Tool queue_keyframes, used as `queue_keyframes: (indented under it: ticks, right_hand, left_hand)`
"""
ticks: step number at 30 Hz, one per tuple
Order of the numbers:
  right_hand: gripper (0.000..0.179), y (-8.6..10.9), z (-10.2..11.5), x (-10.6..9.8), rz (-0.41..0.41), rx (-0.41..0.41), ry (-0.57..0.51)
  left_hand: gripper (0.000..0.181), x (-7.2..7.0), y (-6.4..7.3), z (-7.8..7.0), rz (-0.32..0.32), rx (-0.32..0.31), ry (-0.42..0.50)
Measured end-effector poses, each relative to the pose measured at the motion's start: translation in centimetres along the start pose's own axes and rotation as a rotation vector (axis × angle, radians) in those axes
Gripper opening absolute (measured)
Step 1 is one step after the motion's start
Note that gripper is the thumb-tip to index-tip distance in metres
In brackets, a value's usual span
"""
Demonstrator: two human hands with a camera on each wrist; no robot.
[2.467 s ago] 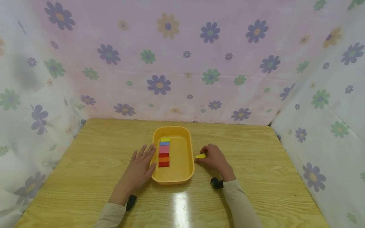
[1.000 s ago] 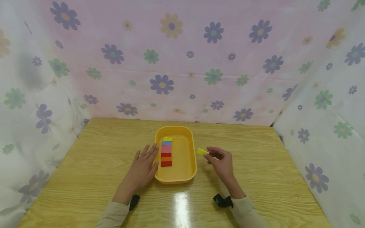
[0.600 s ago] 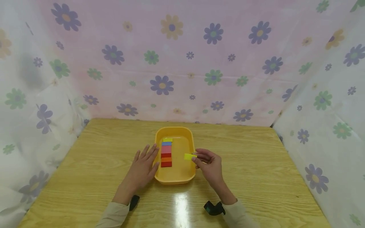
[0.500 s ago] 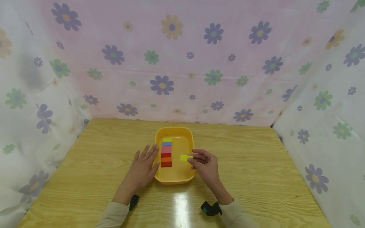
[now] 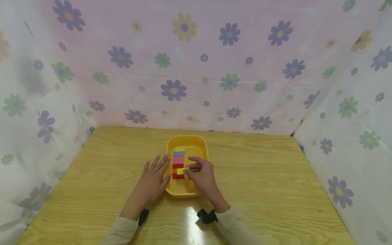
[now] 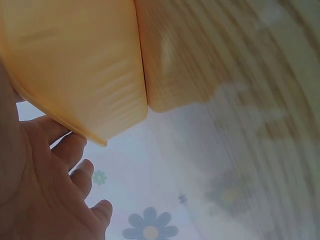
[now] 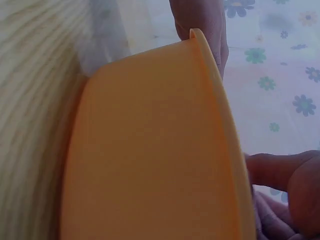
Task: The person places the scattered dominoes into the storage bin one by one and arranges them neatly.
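A yellow-orange plastic tray (image 5: pixel 187 194) holds a row of flat coloured blocks along its left side. From far to near, I see a yellow block (image 5: pixel 180 149), a blue one (image 5: pixel 178 153), a pink one (image 5: pixel 178 159), then red, orange and red. Between thumb and fingers, my right hand (image 5: pixel 201 173) pinches another yellow block (image 5: pixel 180 171), which overlaps the orange and near red blocks in the head view. My left hand (image 5: pixel 151 180) rests with spread fingers on the tray's left rim; the left wrist view shows its fingertips (image 6: pixel 72 146) at that rim.
The tray stands on a wood-grain table (image 5: pixel 260 177). A flowered curtain (image 5: pixel 147 68) hangs behind the table and along both sides. In the right wrist view, the tray wall (image 7: pixel 150 140) hides the blocks and part of my right hand.
My right hand has carried the yellow block leftward from the table right of the tray, over the right rim, to the near end of the row. The left hand stays on the rim.
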State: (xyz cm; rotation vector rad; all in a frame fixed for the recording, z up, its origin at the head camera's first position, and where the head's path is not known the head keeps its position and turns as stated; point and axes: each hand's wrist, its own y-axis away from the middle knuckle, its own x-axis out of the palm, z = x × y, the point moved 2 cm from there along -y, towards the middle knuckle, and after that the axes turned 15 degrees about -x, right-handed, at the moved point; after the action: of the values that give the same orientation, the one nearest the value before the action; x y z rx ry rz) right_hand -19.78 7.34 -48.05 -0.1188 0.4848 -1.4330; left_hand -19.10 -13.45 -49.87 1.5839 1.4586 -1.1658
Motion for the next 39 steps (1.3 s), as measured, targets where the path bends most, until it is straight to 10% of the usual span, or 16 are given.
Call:
queue_keyframes:
  ticks: [15,26,39]
  right_hand:
    - [0.071,-0.7,0.0,1.8,0.228,0.311,0.3]
    - [0.075,-1.4,-0.8,2.4,0.204,0.297,0.459]
    - [0.081,-1.3,-1.1,2.7,0.224,0.323,0.406]
  left_hand:
    - [0.06,-0.1,0.0,-0.1,-0.011,0.013,0.011]
    - [0.06,-0.1,0.0,0.0,-0.002,0.009,0.013]
    - [0.061,-0.1,0.1,0.0,0.003,0.005,0.017]
